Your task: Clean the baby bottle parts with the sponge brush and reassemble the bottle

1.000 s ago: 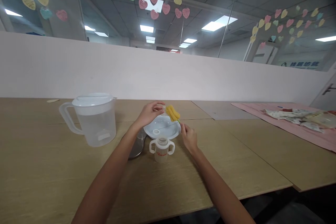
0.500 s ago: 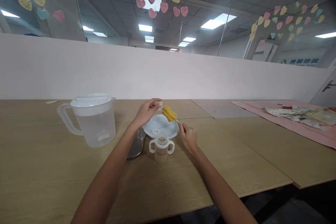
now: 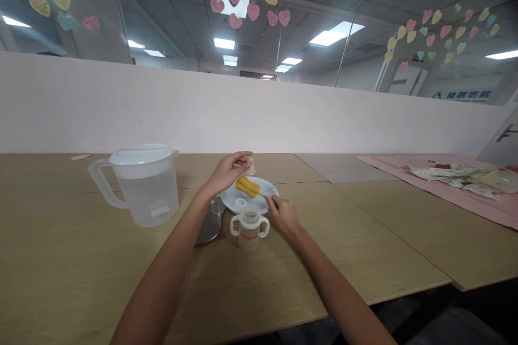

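Observation:
Between its fingertips my left hand (image 3: 231, 170) pinches a small clear ribbed piece (image 3: 251, 166), held above the far rim of a white bowl (image 3: 265, 202). My right hand (image 3: 284, 212) is closed on the green handle of a yellow sponge brush (image 3: 247, 187). The sponge head points left, over the bowl and just below my left hand. A white ring (image 3: 240, 202) lies in the bowl. In front of the bowl stands a clear bottle (image 3: 248, 234) with two white handles and an open top.
A lidded pitcher (image 3: 148, 188) with clear contents stands at the left. A dark-rimmed tray (image 3: 210, 226) with a clear item lies partly behind my left forearm. At the far right, a pink cloth (image 3: 437, 186) bears plastic packets. A white wall rises behind the table.
The sponge brush has moved left and down, away from the clear piece, and my right hand has shifted left with it. My left hand has barely moved; the clear piece now hangs more upright.

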The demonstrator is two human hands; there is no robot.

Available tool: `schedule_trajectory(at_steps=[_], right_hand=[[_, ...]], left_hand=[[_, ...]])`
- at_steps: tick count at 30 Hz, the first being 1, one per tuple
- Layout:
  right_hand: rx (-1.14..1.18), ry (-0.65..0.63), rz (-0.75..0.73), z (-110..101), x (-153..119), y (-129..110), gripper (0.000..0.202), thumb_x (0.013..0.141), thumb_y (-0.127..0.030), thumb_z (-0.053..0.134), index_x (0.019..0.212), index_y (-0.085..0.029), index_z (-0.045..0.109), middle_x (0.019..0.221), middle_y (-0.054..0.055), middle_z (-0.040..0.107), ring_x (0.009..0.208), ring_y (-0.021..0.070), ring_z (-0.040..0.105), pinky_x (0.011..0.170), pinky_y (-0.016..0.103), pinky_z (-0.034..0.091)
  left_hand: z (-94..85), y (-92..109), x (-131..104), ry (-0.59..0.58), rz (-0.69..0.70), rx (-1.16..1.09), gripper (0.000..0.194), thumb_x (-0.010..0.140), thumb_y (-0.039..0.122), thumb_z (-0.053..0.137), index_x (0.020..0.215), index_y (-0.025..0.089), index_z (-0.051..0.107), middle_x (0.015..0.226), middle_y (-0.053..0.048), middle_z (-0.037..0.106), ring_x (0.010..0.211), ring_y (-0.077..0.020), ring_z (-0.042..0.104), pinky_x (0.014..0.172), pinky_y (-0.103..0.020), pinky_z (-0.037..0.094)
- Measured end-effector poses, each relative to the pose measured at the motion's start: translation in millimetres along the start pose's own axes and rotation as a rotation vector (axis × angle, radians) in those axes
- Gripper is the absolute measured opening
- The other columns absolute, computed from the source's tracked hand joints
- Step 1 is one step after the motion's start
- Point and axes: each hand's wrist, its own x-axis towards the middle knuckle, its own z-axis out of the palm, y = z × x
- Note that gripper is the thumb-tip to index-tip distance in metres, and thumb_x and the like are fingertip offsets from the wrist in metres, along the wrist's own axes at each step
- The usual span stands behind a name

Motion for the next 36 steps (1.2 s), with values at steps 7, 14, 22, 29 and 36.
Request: schedule_trajectory(at_steps=[7, 14, 22, 29, 36], right_hand=[[0.008, 0.154, 0.068, -8, 1, 3, 0.065, 0.092, -0.055, 0.018, 0.058, -0.016, 0.057, 0.054, 0.006, 0.059, 0.046, 0.0113, 0.044, 0.049, 0.024, 0.022], [0.011, 0.165, 0.138, -8, 2, 2, 0.064, 0.091, -0.056, 0.020, 0.058, -0.016, 0.057, 0.051, 0.005, 0.056, 0.046, 0.0117, 0.042, 0.048, 0.024, 0.021], [0.140, 0.248, 0.158, -13, 1, 4, 0.061, 0.092, -0.053, 0.019, 0.063, -0.016, 0.058, 0.053, 0.005, 0.056, 0.048, 0.0119, 0.044, 0.049, 0.023, 0.026], [0.148, 0.117, -0.013, -12, 0, 1, 0.061, 0.092, -0.053, 0.022, 0.055, -0.016, 0.053, 0.048, 0.002, 0.051, 0.046, 0.0095, 0.038, 0.049, 0.023, 0.024], [0.122, 0.105, 0.016, -12, 0, 2, 0.064, 0.091, -0.056, 0.019, 0.057, -0.016, 0.055, 0.050, 0.003, 0.053, 0.046, 0.0098, 0.038, 0.049, 0.023, 0.024]], left_hand=[[-2.1, -5, 1, 0.047, 0.014, 0.118, 0.029, 0.078, 0.034, 0.055, 0.101, 0.019, 0.064, 0.100, -0.006, 0.066, 0.091, -0.0186, 0.059, 0.082, -0.030, 0.044], [-5.2, -6, 1, 0.110, 0.010, 0.236, 0.027, 0.077, 0.033, 0.054, 0.097, 0.017, 0.063, 0.094, -0.007, 0.067, 0.087, -0.0191, 0.060, 0.077, -0.029, 0.046], [-10.9, -6, -2, 0.006, -0.058, 0.322, 0.024, 0.067, 0.033, 0.063, 0.084, 0.016, 0.066, 0.084, -0.006, 0.069, 0.078, -0.0192, 0.062, 0.070, -0.028, 0.047], [-6.5, -7, 0, -0.062, -0.035, 0.326, 0.023, 0.066, 0.017, 0.056, 0.084, 0.017, 0.070, 0.085, -0.004, 0.071, 0.079, -0.0184, 0.063, 0.072, -0.028, 0.048], [-6.4, -5, -1, -0.085, -0.038, 0.317, 0.025, 0.067, 0.017, 0.056, 0.088, 0.017, 0.070, 0.090, -0.005, 0.071, 0.080, -0.0183, 0.063, 0.074, -0.028, 0.049]])
